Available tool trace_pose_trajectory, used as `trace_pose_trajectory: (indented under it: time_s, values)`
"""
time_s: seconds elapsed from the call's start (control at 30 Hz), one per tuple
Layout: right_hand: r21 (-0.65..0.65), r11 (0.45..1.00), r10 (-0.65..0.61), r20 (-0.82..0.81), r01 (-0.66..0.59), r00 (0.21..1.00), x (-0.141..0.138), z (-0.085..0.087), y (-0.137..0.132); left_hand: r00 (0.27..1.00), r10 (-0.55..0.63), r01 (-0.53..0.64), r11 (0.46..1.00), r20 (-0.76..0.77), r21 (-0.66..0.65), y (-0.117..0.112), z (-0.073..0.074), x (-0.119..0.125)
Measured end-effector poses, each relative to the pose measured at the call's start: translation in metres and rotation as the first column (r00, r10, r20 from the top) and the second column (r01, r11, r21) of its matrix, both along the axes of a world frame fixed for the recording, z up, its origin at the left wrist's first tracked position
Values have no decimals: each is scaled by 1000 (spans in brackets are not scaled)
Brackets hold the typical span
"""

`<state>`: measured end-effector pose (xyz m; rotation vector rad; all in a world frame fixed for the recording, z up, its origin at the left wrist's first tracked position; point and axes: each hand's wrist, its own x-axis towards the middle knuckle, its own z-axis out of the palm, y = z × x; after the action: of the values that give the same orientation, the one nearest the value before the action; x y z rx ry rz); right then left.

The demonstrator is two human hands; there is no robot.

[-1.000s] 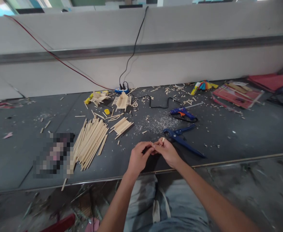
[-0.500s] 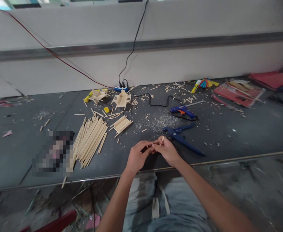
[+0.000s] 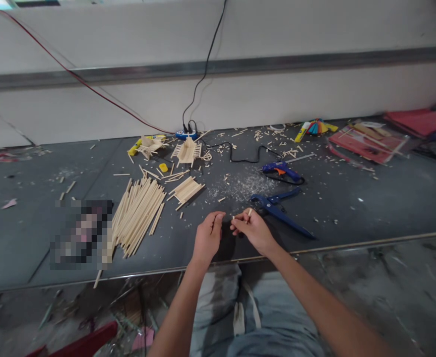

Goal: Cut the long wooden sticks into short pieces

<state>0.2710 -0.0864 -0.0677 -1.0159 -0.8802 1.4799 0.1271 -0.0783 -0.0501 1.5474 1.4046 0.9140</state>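
My right hand point(image 3: 254, 230) is closed near the table's front edge, with a short wooden stick point(image 3: 250, 212) poking up between its fingers. A pale stick end point(image 3: 233, 218) shows at its thumb and fingertip. To its left, my left hand point(image 3: 208, 239) is a small gap away, thumb and fingertips drawn together; anything between them is hidden. A blue cutter point(image 3: 277, 210) with spread handles lies just beyond my right hand. Left of my hands are a small flat panel of glued sticks point(image 3: 186, 191) and a pile of wooden sticks point(image 3: 140, 213).
A blue glue gun point(image 3: 281, 170) lies behind the cutter. Small stick models point(image 3: 187, 151) stand near a blue power socket point(image 3: 186, 134) by the wall. Stick scraps, a yellow cap point(image 3: 163, 167) and red packets point(image 3: 368, 144) are spread about. A blurred-out object point(image 3: 82, 233) lies left.
My left hand has drawn away to the left from my right hand, so their fingertips no longer meet. My right hand stays nearly in place with its stick.
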Motion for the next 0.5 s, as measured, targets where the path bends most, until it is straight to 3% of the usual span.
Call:
trace_pose_trajectory:
  time_s: [0.27, 0.5]
  values:
    - [-10, 1000, -6, 10, 6, 1000, 1, 0, 0, 993, -121, 121, 985, -4, 121, 2, -3, -1]
    - [11, 1000, 2, -1, -2, 1000, 1, 0, 1, 982, -183, 179, 982, 54, 63, 2, -4, 2]
